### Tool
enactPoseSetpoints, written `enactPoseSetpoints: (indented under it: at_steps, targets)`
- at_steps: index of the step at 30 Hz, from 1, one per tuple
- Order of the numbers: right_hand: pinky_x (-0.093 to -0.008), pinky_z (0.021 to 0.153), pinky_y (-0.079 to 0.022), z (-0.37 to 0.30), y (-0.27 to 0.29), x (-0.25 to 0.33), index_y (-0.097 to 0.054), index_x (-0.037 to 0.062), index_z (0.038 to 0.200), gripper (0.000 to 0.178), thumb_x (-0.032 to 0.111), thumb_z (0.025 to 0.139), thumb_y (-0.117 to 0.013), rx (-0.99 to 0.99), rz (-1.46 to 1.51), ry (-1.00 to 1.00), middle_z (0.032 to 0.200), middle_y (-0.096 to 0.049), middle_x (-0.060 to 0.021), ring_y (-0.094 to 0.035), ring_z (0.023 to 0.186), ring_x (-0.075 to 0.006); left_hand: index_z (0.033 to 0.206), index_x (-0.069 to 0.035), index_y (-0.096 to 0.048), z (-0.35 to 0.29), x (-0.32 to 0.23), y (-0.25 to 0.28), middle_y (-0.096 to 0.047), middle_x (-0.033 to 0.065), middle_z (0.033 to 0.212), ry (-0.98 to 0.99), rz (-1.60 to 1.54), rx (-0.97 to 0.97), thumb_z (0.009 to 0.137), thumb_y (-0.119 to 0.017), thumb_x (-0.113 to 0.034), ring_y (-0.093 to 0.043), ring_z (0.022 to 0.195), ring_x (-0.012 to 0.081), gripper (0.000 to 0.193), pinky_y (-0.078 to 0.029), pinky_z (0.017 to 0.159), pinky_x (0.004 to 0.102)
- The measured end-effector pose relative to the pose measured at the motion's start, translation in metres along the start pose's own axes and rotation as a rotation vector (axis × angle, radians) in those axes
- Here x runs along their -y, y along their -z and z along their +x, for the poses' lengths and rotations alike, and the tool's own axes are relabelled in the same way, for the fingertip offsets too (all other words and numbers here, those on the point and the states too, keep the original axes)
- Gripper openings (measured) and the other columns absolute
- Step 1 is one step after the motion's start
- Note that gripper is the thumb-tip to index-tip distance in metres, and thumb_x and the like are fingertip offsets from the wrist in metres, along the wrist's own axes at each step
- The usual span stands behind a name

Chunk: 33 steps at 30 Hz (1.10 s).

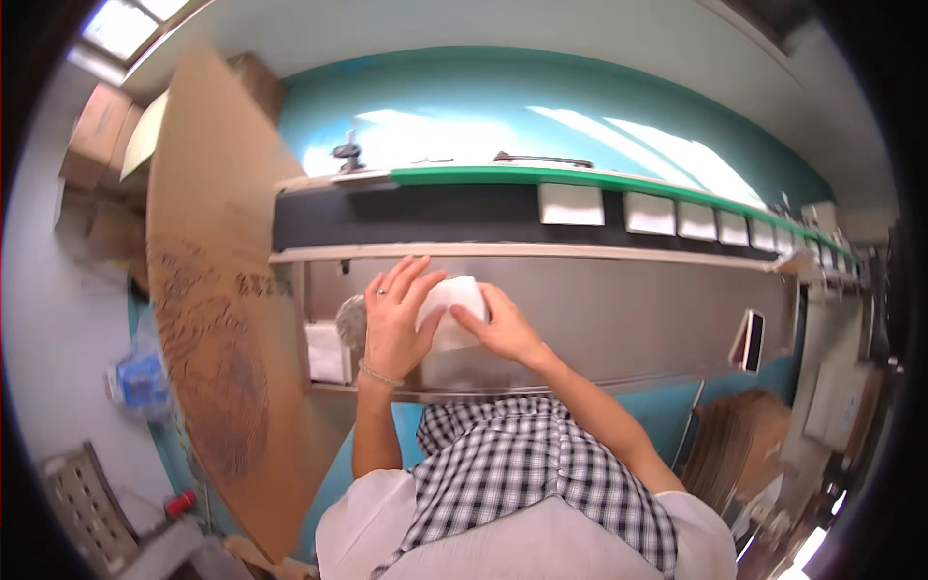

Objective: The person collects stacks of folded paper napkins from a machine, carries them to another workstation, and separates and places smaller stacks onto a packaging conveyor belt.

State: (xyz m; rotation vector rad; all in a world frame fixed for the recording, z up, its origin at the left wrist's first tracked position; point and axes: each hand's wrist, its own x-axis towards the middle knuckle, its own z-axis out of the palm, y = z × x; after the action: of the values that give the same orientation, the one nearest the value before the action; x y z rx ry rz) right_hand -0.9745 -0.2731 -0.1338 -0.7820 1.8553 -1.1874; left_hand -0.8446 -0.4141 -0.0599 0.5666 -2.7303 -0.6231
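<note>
My right hand [507, 331] grips a small white block-shaped piece [458, 291] above the brown work surface [619, 309]; the piece could be folded cloth or paper, I cannot tell which. My left hand [391, 314], with a ring and a beaded bracelet, is at the left side of that piece. Its fingers are spread, and the thumb reaches toward the white piece; whether it touches is unclear. Just left of this hand sits a rough grey round object [352, 324], partly hidden by it. Beside that, a white flat stack [328, 354] lies in the surface's left corner.
Beyond the surface runs a black conveyor belt [416, 220] with a green rail [464, 176] and several white pieces [570, 205] along it. A large cardboard sheet [208, 290] stands at left. A phone [753, 340] leans at right, above stacked flattened cardboard [739, 445].
</note>
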Motion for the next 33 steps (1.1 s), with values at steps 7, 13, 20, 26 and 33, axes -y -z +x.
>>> enactPoseSetpoints:
  at_steps: [7,13,20,26,33]
  targets:
    - [-0.0282,0.082,-0.051,0.007,0.007,-0.011,-0.058,0.0000,0.124,0.049,0.041,0.097,-0.063,0.110,0.270,-0.082,0.105,-0.067,-0.0083,-0.062,0.093,-0.0128,0.114,0.000,-0.057,-0.118,0.074,0.000,-0.061,0.0146,0.102,0.845,0.016,-0.715,0.087,-0.066,-0.003,-0.062,0.088,0.0274,0.029,-0.052,0.077,0.0377]
    - [-0.0262,0.079,-0.050,0.008,0.009,-0.014,-0.059,-0.0002,0.121,0.049,0.043,0.098,-0.062,0.140,0.280,-0.107,0.101,-0.066,-0.0056,-0.060,0.088,-0.0104,0.114,0.000,-0.053,-0.146,0.098,-0.006,-0.060,0.0163,0.099,1.060,-0.015,-0.409,0.081,-0.074,-0.009,-0.061,0.086,0.0331,0.041,-0.050,0.077,0.0440]
    - [-0.0255,0.080,-0.049,0.007,0.004,-0.021,-0.057,-0.0012,0.121,0.049,0.042,0.097,-0.063,0.121,0.295,-0.086,0.102,-0.065,-0.0045,-0.059,0.090,-0.0095,0.100,-0.003,-0.057,-0.133,0.084,0.007,-0.059,0.0157,0.111,0.900,0.215,-0.292,0.083,-0.067,-0.007,-0.056,0.108,0.0345,0.020,-0.044,0.092,0.0472]
    - [-0.0256,0.082,-0.048,0.014,-0.002,-0.017,-0.057,-0.0012,0.121,0.048,0.041,0.097,-0.064,0.119,0.270,-0.107,0.103,-0.065,-0.0054,-0.058,0.092,-0.0095,0.104,0.002,-0.052,-0.069,-0.022,0.084,-0.039,0.0341,0.146,0.247,-1.291,-0.608,0.084,-0.061,-0.011,-0.046,0.134,0.0384,0.026,-0.037,0.111,0.0480]
    - [-0.0248,0.084,-0.048,0.021,-0.016,-0.037,-0.057,-0.0007,0.122,0.048,0.040,0.098,-0.063,0.109,0.329,-0.116,0.105,-0.065,-0.0042,-0.058,0.094,-0.0088,0.127,0.007,-0.039,0.000,-0.131,0.113,-0.050,0.0499,0.118,-0.544,-2.300,-0.273,0.091,-0.051,-0.009,-0.055,0.114,0.0573,0.041,-0.044,0.095,0.0676]
